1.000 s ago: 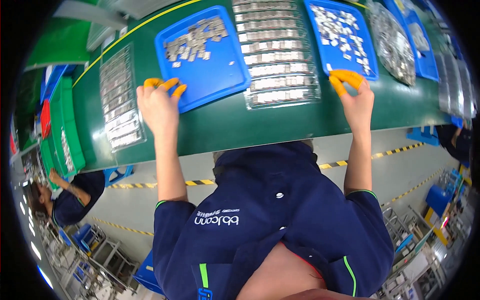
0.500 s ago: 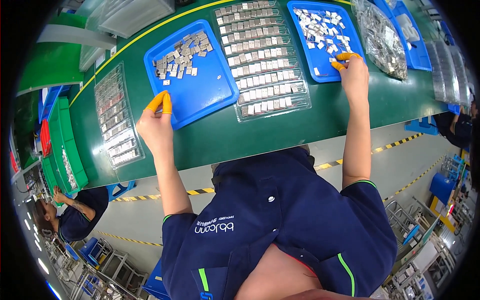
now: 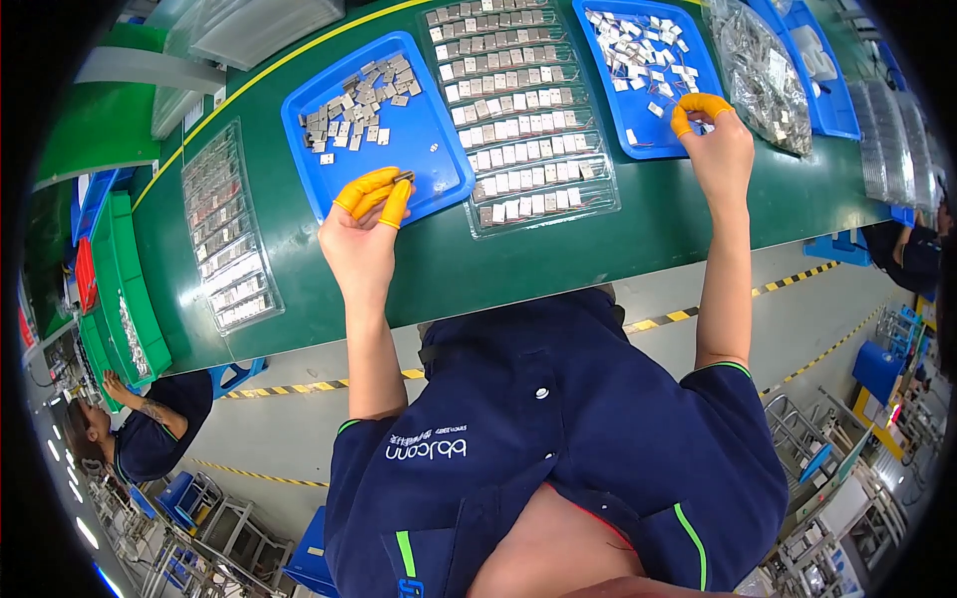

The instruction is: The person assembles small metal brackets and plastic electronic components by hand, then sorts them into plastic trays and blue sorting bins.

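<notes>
My left hand [image 3: 361,234], in yellow finger cots, pinches a small dark grey metal piece [image 3: 404,176] above the near edge of the left blue tray [image 3: 424,159]. Loose grey metal pieces [image 3: 374,95] are heaped in that tray's far part. My right hand [image 3: 723,149], also in yellow finger cots, is over the near right corner of the right blue tray [image 3: 653,145]. Its fingers are curled closed; what sits between them is mostly hidden. White connectors with thin wires [image 3: 638,45] are scattered in that tray.
Between the trays is a clear plastic blister tray [image 3: 543,224] with rows of white and grey pieces. Another filled blister tray [image 3: 234,239] lies at left. A clear bag of parts [image 3: 763,85] rests at right. Green bins [image 3: 130,289] hold parts near another person [image 3: 164,424].
My left hand has moved right and now pinches a metal piece over the tray. The right hand has shifted slightly right, its fingers curling further.
</notes>
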{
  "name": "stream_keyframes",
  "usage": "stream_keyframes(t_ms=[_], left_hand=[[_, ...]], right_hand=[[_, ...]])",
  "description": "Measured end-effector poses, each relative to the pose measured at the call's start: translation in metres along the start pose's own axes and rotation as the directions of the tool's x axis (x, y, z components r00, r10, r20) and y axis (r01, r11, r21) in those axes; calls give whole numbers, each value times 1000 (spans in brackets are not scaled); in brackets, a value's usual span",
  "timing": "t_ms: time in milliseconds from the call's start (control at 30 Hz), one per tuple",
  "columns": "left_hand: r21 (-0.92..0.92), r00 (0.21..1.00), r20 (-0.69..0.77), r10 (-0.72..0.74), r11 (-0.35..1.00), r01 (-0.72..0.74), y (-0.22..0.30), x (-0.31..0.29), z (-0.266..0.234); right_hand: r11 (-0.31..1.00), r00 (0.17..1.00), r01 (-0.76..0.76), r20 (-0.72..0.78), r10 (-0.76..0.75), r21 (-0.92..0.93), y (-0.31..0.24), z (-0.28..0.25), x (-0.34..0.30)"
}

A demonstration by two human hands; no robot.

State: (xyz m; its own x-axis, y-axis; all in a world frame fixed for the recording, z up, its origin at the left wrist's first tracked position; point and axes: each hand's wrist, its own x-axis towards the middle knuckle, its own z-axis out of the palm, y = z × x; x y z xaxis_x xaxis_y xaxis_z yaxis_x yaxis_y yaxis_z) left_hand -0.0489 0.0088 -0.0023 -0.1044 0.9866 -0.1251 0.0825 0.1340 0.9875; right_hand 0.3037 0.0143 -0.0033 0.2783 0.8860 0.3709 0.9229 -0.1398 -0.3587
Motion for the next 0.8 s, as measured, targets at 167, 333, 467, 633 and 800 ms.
stream_keyframes(t_ms=[167, 333, 467, 633, 800], left_hand=[[82, 994, 43, 96, 992, -100, -8, -3, 6], [-57, 985, 138, 105, 993, -98, -3, -6, 17], [-389, 908, 412, -69, 888, 244, 9, -11, 45], [-557, 880, 474, -31, 763, 327, 14, -15, 60], [-526, 903, 425, -68, 793, 308, 12, -18, 62]], right_hand=[[963, 970, -204, 172, 174, 178, 2, 1, 4], [691, 897, -374, 430, 100, 618, -16, -12, -2], [266, 720, -618, 668, -187, 740, -70, -16, -27], [282, 636, -680, 736, -232, 677, -101, -14, -41], [363, 699, -621, 701, -143, 694, -105, -10, -51]])
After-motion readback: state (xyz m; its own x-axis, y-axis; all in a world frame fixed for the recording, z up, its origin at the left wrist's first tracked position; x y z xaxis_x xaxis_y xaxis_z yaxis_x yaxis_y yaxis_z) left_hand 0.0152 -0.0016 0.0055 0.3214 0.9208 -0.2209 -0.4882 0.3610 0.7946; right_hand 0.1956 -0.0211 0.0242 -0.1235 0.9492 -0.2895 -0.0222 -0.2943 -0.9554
